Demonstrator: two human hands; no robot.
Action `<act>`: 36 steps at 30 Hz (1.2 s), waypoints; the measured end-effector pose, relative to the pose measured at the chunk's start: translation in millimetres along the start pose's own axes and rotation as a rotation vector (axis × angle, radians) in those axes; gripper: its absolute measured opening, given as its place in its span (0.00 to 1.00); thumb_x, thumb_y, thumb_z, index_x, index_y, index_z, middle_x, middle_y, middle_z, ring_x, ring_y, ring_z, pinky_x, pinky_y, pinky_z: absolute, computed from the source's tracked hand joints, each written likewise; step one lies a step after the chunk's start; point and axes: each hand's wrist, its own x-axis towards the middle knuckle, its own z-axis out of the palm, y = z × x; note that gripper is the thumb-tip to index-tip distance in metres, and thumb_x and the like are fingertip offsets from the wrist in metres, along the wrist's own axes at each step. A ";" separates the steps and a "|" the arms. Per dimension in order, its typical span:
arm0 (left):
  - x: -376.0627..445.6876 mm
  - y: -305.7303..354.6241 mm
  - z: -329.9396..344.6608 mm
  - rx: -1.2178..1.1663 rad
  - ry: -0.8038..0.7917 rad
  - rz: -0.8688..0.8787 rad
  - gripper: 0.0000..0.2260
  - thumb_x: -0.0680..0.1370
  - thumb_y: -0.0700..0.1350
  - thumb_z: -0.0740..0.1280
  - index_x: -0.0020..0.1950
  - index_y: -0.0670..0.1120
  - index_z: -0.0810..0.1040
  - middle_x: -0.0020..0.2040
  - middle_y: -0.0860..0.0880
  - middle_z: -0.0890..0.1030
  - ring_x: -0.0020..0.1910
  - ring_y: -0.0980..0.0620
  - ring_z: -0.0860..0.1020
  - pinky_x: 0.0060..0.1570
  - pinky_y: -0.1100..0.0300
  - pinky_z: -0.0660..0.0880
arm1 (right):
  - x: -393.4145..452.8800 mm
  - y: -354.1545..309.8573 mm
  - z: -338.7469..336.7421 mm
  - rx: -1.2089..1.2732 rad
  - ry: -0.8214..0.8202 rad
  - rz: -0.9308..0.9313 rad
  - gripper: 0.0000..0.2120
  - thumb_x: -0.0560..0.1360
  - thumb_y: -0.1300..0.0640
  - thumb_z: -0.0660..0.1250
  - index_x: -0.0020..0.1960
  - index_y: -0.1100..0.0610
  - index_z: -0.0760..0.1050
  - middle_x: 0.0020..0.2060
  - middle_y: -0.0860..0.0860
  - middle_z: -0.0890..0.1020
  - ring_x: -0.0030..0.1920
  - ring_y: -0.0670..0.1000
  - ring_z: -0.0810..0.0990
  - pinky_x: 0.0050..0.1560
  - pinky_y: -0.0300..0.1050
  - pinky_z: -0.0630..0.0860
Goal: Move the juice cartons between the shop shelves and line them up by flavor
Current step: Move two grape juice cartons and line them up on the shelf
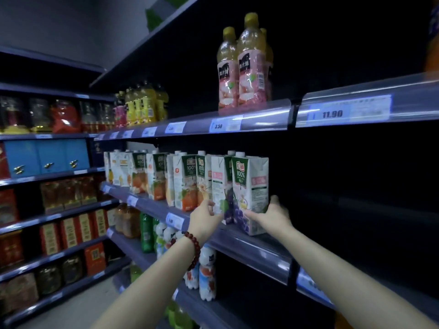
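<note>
Head view: grape carton [249, 193] stands at the right end of the carton row [166, 176] on the middle shelf [251, 251], base near the front lip. Right hand [273, 216] grips its lower corner, thumb up the side; left hand [205, 216], fingers loosely parted, touches the neighbouring grape carton [222, 186]. Risk, as judged: a low grip may tip the tall carton forward off the lip or knock its neighbour.

Dim shop aisle, dark shelving [249, 248]
</note>
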 end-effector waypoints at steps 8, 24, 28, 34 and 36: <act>62.5 -3.4 28.6 -0.097 0.063 0.002 0.29 0.72 0.50 0.72 0.67 0.38 0.66 0.63 0.39 0.74 0.61 0.41 0.74 0.61 0.48 0.73 | 15.2 -1.9 29.1 0.094 0.142 0.036 0.36 0.64 0.48 0.79 0.63 0.54 0.63 0.57 0.50 0.79 0.55 0.54 0.80 0.36 0.37 0.73; 77.4 -3.9 59.5 -0.302 0.113 -0.029 0.32 0.67 0.48 0.75 0.62 0.42 0.60 0.61 0.38 0.73 0.60 0.37 0.73 0.61 0.45 0.72 | 5.2 9.7 2.7 0.176 0.251 0.068 0.31 0.59 0.52 0.82 0.56 0.48 0.70 0.45 0.42 0.80 0.45 0.43 0.81 0.46 0.41 0.76; 81.5 -10.0 59.3 -0.343 0.078 0.004 0.27 0.66 0.48 0.76 0.53 0.48 0.61 0.54 0.41 0.78 0.51 0.39 0.78 0.50 0.48 0.77 | 1.7 11.1 3.7 0.201 0.285 0.088 0.32 0.59 0.53 0.82 0.58 0.49 0.69 0.46 0.43 0.81 0.46 0.45 0.81 0.49 0.43 0.77; 87.4 -16.6 47.6 -0.469 0.031 0.055 0.22 0.66 0.43 0.78 0.50 0.49 0.67 0.48 0.49 0.81 0.43 0.49 0.78 0.44 0.56 0.73 | -2.8 5.0 2.6 0.299 0.325 0.106 0.27 0.60 0.62 0.81 0.55 0.53 0.74 0.46 0.49 0.85 0.43 0.47 0.85 0.34 0.35 0.78; 85.0 -16.0 42.1 -0.556 -0.013 0.085 0.23 0.64 0.43 0.79 0.51 0.50 0.69 0.46 0.51 0.80 0.45 0.49 0.80 0.47 0.53 0.77 | -8.6 4.5 0.9 0.326 0.367 0.099 0.25 0.60 0.64 0.81 0.52 0.53 0.74 0.45 0.48 0.85 0.41 0.46 0.84 0.31 0.33 0.77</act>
